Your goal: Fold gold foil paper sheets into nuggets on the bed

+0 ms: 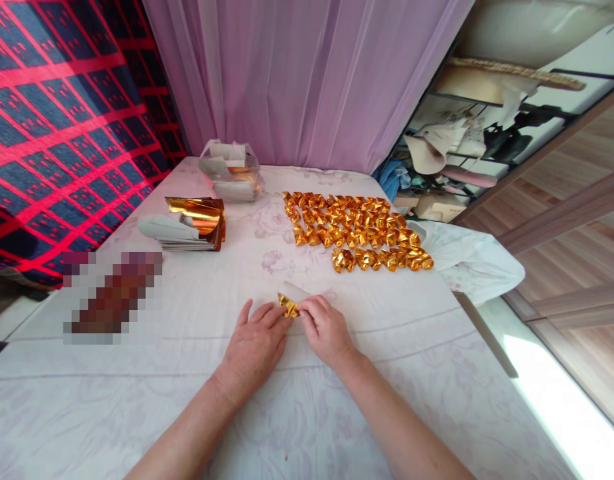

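My left hand (254, 343) and my right hand (325, 328) meet at the middle of the white cloth-covered table (187, 373). Together they pinch a small gold foil paper (288, 305), partly folded, its white underside showing above the fingers. Beyond them lie several folded gold foil pieces (357, 230) laid in rows. To the left sits a stack of unfolded gold foil sheets (197, 223), curled, gold face up.
A clear plastic bag (231, 170) with more paper stands at the table's far end before a pink curtain (297, 73). A blurred object (111, 293) lies on the left. A white cloth (471, 257) hangs off the right edge beside cluttered shelves.
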The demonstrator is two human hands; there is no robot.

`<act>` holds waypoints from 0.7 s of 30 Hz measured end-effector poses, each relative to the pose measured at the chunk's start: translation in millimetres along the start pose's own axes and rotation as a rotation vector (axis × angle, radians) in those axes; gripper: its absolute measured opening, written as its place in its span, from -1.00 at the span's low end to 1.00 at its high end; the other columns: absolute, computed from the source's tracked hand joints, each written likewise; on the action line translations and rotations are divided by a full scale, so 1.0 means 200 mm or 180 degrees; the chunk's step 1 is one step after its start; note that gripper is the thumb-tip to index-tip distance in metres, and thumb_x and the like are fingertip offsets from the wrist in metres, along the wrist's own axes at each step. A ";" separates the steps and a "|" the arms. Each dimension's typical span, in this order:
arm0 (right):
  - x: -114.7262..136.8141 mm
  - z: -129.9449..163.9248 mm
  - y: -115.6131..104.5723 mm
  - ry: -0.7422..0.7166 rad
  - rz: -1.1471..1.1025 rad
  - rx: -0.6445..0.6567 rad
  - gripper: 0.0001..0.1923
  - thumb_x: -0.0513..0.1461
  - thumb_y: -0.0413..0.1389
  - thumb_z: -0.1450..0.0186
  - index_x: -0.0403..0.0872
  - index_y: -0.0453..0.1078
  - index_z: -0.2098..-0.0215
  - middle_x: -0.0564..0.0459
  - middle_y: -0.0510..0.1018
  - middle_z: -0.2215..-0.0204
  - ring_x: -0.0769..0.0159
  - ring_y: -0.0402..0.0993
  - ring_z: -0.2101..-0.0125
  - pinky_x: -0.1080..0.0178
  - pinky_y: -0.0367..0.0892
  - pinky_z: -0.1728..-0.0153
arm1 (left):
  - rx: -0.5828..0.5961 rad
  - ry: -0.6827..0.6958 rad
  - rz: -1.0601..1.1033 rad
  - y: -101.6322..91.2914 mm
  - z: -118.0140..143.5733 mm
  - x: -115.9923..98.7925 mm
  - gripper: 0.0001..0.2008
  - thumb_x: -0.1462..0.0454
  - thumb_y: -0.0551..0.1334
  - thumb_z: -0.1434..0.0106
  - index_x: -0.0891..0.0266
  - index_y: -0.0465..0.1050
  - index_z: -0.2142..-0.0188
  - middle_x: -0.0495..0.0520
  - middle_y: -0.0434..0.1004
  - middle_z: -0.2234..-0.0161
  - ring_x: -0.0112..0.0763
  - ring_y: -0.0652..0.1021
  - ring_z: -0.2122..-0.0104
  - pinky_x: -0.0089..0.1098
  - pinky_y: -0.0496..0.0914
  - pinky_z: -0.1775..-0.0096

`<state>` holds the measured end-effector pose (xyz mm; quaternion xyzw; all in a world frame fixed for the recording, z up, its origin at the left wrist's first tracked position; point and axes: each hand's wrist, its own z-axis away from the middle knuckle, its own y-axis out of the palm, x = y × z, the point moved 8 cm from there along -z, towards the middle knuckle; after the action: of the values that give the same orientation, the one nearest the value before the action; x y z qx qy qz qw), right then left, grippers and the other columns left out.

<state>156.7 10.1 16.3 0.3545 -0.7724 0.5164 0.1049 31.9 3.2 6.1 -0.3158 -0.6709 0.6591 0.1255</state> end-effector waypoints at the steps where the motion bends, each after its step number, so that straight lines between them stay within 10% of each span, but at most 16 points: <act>1: -0.01 -0.01 0.00 0.0032 -0.0021 0.0014 -0.81 -0.33 -0.07 -0.38 -0.02 0.38 0.22 0.02 0.54 0.31 0.28 0.50 0.25 0.26 0.39 0.21 | -0.0023 0.0009 -0.0035 0.00 0.00 0.00 -0.64 0.32 0.14 -0.33 0.06 0.42 -0.10 0.04 0.48 -0.13 -0.11 0.40 -0.17 0.16 0.11 -0.24; 8: -0.09 -0.21 0.07 0.0374 0.0267 0.0494 -0.86 -0.27 0.16 -0.26 0.02 0.45 0.19 0.04 0.55 0.19 0.28 0.50 0.19 0.23 0.37 0.13 | -0.0186 0.0008 -0.0359 0.02 0.01 -0.04 -0.63 0.31 0.14 -0.34 0.11 0.40 -0.13 0.04 0.47 -0.14 -0.13 0.42 -0.14 0.11 0.15 -0.23; 13: -0.11 -0.31 0.15 0.0202 0.0491 0.0914 -0.51 -0.17 0.33 -0.09 0.01 0.41 0.01 -0.14 0.28 -0.22 0.02 0.15 -0.24 -0.07 0.15 -0.16 | -0.0255 0.0046 -0.0577 0.02 0.02 -0.07 -0.62 0.35 0.09 -0.34 0.16 0.43 -0.11 0.08 0.48 -0.13 -0.13 0.44 -0.11 0.01 0.23 -0.19; 21: -0.16 -0.34 0.22 0.0399 0.0441 0.1245 -0.37 -0.17 0.31 -0.08 0.04 0.34 -0.11 -0.16 0.15 -0.30 0.04 0.01 -0.31 -0.08 0.05 -0.19 | -0.0192 0.0043 -0.0630 0.03 0.03 -0.08 -0.61 0.36 0.11 -0.32 0.21 0.43 -0.12 0.11 0.48 -0.13 -0.08 0.43 -0.12 -0.01 0.25 -0.16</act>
<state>137.4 92.3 -1.3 0.2813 -0.6720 0.6835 0.0462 42.7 -11.8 2.9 -0.2561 -0.7175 0.6209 0.1849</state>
